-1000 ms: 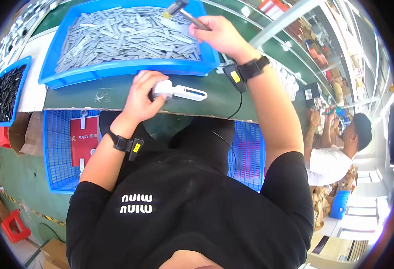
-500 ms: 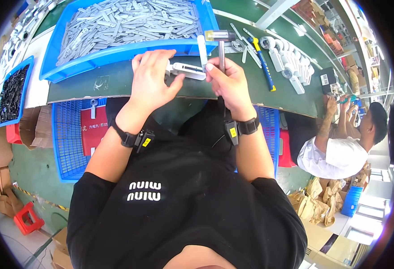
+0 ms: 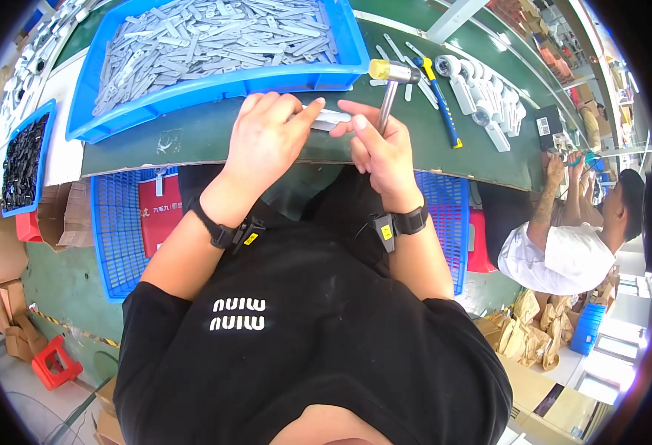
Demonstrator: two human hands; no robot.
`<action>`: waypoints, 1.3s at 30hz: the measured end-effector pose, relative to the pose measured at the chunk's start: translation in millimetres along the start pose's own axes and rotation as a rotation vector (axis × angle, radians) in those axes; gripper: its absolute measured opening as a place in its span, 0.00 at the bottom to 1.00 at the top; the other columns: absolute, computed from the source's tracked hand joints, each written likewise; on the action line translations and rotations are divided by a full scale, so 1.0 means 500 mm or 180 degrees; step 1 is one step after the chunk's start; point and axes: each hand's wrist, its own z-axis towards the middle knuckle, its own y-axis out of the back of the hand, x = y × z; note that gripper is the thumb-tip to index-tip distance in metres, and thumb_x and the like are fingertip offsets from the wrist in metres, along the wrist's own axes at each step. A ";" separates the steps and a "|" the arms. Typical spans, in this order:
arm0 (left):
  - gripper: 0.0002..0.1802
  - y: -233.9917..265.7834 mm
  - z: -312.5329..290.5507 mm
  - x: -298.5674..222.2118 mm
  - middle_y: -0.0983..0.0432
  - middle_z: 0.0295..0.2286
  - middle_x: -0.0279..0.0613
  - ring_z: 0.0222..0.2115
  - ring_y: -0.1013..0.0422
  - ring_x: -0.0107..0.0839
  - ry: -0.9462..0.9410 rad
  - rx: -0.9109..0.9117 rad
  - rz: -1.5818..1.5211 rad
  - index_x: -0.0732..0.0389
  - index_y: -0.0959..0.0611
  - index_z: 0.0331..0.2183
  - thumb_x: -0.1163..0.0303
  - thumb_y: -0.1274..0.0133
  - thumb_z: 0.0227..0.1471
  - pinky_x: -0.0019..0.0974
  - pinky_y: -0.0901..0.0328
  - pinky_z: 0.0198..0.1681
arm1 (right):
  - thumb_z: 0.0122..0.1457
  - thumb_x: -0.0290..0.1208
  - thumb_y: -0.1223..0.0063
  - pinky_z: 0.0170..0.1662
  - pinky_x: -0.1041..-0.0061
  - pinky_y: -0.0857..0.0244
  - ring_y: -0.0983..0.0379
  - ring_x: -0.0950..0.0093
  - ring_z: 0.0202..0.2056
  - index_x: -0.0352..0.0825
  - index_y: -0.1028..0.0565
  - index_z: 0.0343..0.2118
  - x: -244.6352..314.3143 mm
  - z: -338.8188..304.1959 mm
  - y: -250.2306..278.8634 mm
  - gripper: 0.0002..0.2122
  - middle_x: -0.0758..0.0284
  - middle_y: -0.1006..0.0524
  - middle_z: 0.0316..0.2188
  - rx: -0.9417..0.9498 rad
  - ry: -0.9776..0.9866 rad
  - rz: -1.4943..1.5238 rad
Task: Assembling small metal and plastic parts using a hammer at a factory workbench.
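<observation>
1. The left hand (image 3: pixel 267 141) sits at upper centre of the frame, palm down on the green bench (image 3: pixel 192 137), fingers curled over a small white-and-metal part (image 3: pixel 331 119); its forefinger stretches right along the top of the piece.
2. That part pokes out from under the left fingertips and lies between the two hands, touching both, just below the near wall of the big blue tray (image 3: pixel 215 85).
3. The right hand (image 3: pixel 382 148) is just right of centre, closed around the metal shaft of a small mallet (image 3: pixel 390 81). Thumb and forefinger also pinch the right end of the part.
4. The mallet stands upright above the right fist, its yellow-tipped head up and to the right of the part, clear of it.
5. The blue tray fills the upper left, heaped with grey metal strips (image 3: pixel 207 37).
6. A blue-and-yellow-handled tool (image 3: pixel 439 100) lies to the right of the mallet, with white cylindrical parts (image 3: pixel 482 96) beyond it.
7. At far left, a smaller blue bin (image 3: pixel 20 159) holds dark pieces.
8. Another person (image 3: pixel 571 237) works at the right edge.
</observation>
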 end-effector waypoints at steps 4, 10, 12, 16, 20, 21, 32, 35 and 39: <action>0.22 -0.023 0.001 0.032 0.21 0.32 0.34 0.35 0.23 0.37 -0.0275 0.0156 -0.0157 0.55 0.08 0.51 0.74 0.30 0.52 0.44 0.29 0.44 | 0.72 0.27 0.38 0.24 0.84 0.40 0.31 0.90 0.21 0.26 0.16 0.52 -0.007 0.009 -0.017 0.11 0.63 0.10 0.34 -0.0656 -0.0126 -0.0963; 0.33 -0.035 0.003 0.058 0.16 0.38 0.40 0.40 0.21 0.45 0.0098 0.0356 -0.0304 0.55 0.16 0.60 0.70 0.27 0.52 0.49 0.27 0.47 | 0.71 0.25 0.38 0.32 0.83 0.34 0.24 0.88 0.28 0.28 0.15 0.46 -0.036 0.033 0.016 0.07 0.65 0.10 0.34 -0.0897 -0.0105 -0.1518; 0.36 -0.038 -0.003 0.067 0.15 0.41 0.41 0.42 0.21 0.46 0.0334 0.0611 -0.0253 0.55 0.18 0.63 0.68 0.26 0.52 0.49 0.27 0.48 | 0.70 0.25 0.38 0.36 0.82 0.31 0.21 0.86 0.31 0.28 0.15 0.45 -0.041 0.036 0.031 0.07 0.65 0.10 0.34 -0.0967 -0.0088 -0.1513; 0.39 -0.038 -0.011 0.075 0.13 0.40 0.41 0.43 0.20 0.45 0.0444 0.0898 -0.0380 0.53 0.20 0.64 0.67 0.26 0.53 0.48 0.27 0.51 | 0.70 0.24 0.38 0.37 0.83 0.31 0.21 0.86 0.32 0.27 0.15 0.46 -0.043 0.041 0.039 0.07 0.66 0.10 0.32 -0.0853 -0.0137 -0.1570; 0.38 -0.022 -0.018 0.064 0.13 0.38 0.40 0.42 0.20 0.44 0.0595 0.1005 -0.0510 0.52 0.20 0.64 0.67 0.26 0.52 0.48 0.27 0.51 | 0.69 0.25 0.37 0.35 0.83 0.33 0.22 0.87 0.31 0.27 0.14 0.45 -0.039 0.037 0.031 0.07 0.68 0.11 0.30 -0.0759 -0.0160 -0.1520; 0.38 -0.024 -0.021 0.063 0.13 0.38 0.40 0.42 0.20 0.44 0.0601 0.1011 -0.0511 0.52 0.20 0.64 0.67 0.26 0.52 0.48 0.27 0.51 | 0.69 0.26 0.36 0.34 0.82 0.34 0.23 0.87 0.30 0.28 0.13 0.44 -0.037 0.037 0.030 0.07 0.69 0.12 0.30 -0.0707 -0.0246 -0.1699; 0.12 -0.039 -0.026 0.072 0.16 0.31 0.39 0.36 0.21 0.45 0.0270 0.0592 -0.0859 0.59 0.11 0.34 0.62 0.28 0.54 0.48 0.28 0.47 | 0.67 0.28 0.35 0.29 0.80 0.37 0.28 0.87 0.25 0.29 0.12 0.43 -0.023 0.038 0.029 0.08 0.75 0.18 0.24 -0.0522 -0.0398 -0.2127; 0.12 -0.050 -0.030 0.069 0.16 0.32 0.38 0.36 0.21 0.44 0.0265 0.0498 -0.0832 0.59 0.12 0.31 0.61 0.29 0.55 0.47 0.28 0.46 | 0.66 0.28 0.33 0.28 0.80 0.37 0.28 0.87 0.24 0.29 0.13 0.42 -0.034 0.036 0.029 0.08 0.76 0.20 0.22 -0.0666 -0.0337 -0.2330; 0.11 -0.052 -0.029 0.068 0.17 0.31 0.38 0.36 0.22 0.44 0.0207 0.0494 -0.0803 0.59 0.11 0.32 0.61 0.29 0.56 0.46 0.29 0.46 | 0.66 0.29 0.32 0.28 0.80 0.37 0.29 0.87 0.23 0.28 0.13 0.43 -0.069 0.038 0.035 0.09 0.77 0.22 0.21 -0.0875 -0.0065 -0.2169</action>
